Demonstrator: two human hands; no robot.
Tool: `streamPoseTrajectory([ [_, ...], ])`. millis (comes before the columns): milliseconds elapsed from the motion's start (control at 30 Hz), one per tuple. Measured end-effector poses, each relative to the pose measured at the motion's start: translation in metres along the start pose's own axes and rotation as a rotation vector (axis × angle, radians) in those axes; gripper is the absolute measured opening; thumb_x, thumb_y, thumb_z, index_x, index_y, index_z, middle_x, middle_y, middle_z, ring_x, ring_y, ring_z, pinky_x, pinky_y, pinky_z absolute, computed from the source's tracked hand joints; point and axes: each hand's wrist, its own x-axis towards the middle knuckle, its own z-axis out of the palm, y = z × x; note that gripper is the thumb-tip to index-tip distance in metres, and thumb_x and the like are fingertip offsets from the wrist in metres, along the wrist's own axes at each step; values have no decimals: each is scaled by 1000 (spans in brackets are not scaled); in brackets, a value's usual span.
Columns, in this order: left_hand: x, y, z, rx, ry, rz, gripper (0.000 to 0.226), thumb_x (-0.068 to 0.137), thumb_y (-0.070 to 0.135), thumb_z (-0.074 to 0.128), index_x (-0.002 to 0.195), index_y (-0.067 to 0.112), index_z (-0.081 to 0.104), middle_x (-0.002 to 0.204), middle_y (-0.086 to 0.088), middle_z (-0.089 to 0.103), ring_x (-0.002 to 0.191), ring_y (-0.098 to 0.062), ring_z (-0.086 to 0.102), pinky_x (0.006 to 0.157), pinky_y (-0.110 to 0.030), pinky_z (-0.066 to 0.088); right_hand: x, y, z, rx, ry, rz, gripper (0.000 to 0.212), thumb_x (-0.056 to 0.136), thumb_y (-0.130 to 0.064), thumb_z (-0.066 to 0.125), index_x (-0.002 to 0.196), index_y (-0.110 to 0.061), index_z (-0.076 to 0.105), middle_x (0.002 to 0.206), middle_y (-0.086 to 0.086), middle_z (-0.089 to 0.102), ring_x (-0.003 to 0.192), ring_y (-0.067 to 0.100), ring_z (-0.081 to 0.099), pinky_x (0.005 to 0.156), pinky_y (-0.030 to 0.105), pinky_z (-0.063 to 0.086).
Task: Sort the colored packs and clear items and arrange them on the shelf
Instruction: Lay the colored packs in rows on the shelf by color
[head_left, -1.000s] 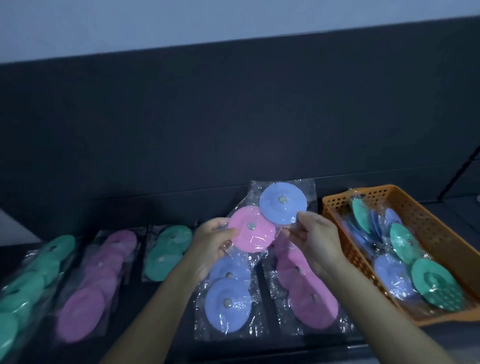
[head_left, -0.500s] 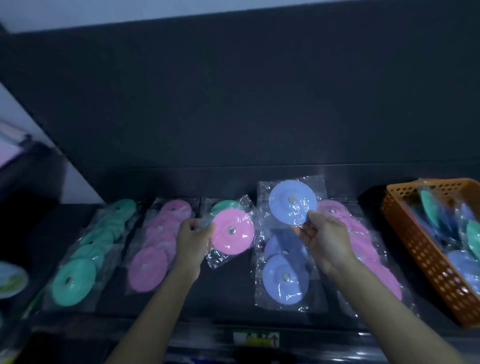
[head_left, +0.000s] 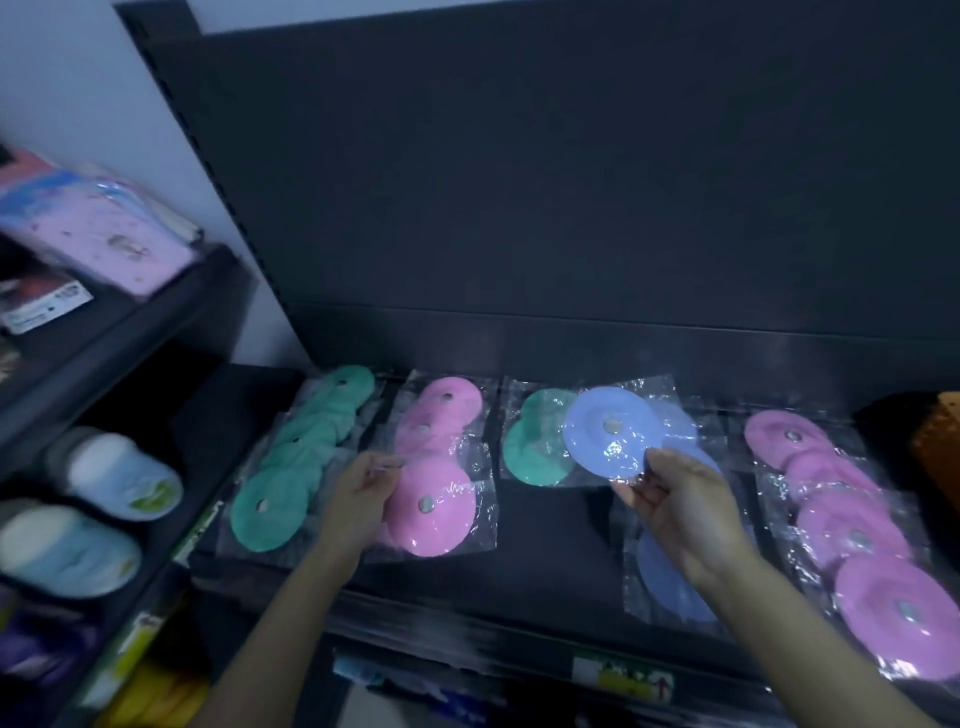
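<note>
Rows of round discs in clear packs lie on the dark shelf (head_left: 550, 551). My left hand (head_left: 358, 499) grips a pink disc pack (head_left: 434, 506), which rests at the near end of the pink row (head_left: 444, 410). My right hand (head_left: 675, 509) holds a blue disc pack (head_left: 610, 431) up, over the short green row (head_left: 535, 447) and the blue row (head_left: 670, 582). A longer green row (head_left: 296, 462) lies at the far left, and another pink row (head_left: 857, 535) at the right.
The orange basket (head_left: 937, 447) shows only at the right edge. A side shelf unit (head_left: 119, 332) on the left carries a pink package (head_left: 98, 234) and light blue items (head_left: 124, 478). The shelf's front rail bears a price label (head_left: 621, 678).
My view has swung left. My left hand carried the pink pack left and down onto the pink row. My right hand shifted the blue pack left, so it overlaps the short green row.
</note>
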Motion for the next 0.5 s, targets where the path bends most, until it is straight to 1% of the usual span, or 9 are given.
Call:
streamPoseTrajectory([
  [100,7,-8,-21,102,-38,45,16,92,2,52,88,13,63,95,1,64,86,-13,56,71,-23,43,-3,9,8,-12,3,8,17,93,-3,50,79,-4,60,73,11,65,67,20,68,62,29,58],
  [167,8,-15,-30,213,-64,94,17,93,2,50,84,14,60,87,3,63,81,-13,55,67,-18,42,-5,15,13,-19,1,14,17,93,-3,50,78,-5,59,70,9,65,66,19,68,60,28,58],
  [200,8,-18,-32,294,-77,124,16,93,3,49,84,13,58,83,2,62,79,-14,55,65,-17,42,-7,17,15,-24,-1,20,16,93,-3,50,80,-4,59,70,10,65,66,20,68,60,28,58],
  [233,7,-21,-33,374,-85,153,13,94,6,48,86,11,57,83,1,62,80,-17,57,66,-21,43,-8,20,18,-29,-1,27,15,93,-3,50,82,-3,59,72,11,65,66,20,67,61,29,58],
  [267,5,-25,-33,450,-81,179,10,94,7,48,92,9,57,87,-2,62,84,-21,58,70,-28,44,-10,22,19,-35,2,35,13,93,-3,50,83,-3,58,74,12,63,67,20,66,62,29,58],
  [300,4,-28,-33,524,-63,206,11,94,7,48,101,8,57,96,-5,62,92,-24,59,75,-32,45,-11,24,21,-39,7,42,11,93,-3,51,84,-3,58,76,13,61,67,20,65,62,29,58],
  [367,-1,-32,-29,648,28,280,34,92,10,53,125,6,49,119,-11,55,111,-28,51,89,-35,41,-12,26,22,-45,18,48,12,92,-3,51,82,-3,57,77,13,59,66,20,65,61,29,58],
  [433,-9,-32,-23,685,92,411,49,89,20,60,132,5,43,127,-15,49,117,-31,46,97,-39,40,-13,28,23,-53,25,47,14,92,-3,51,80,-4,57,76,14,59,65,20,65,61,29,58],
  [500,-15,-36,-14,755,28,487,59,87,37,59,136,11,39,133,-14,44,122,-31,42,102,-45,39,-15,29,24,-45,33,45,15,92,-2,52,77,-4,56,74,14,57,64,20,65,61,29,58],
])
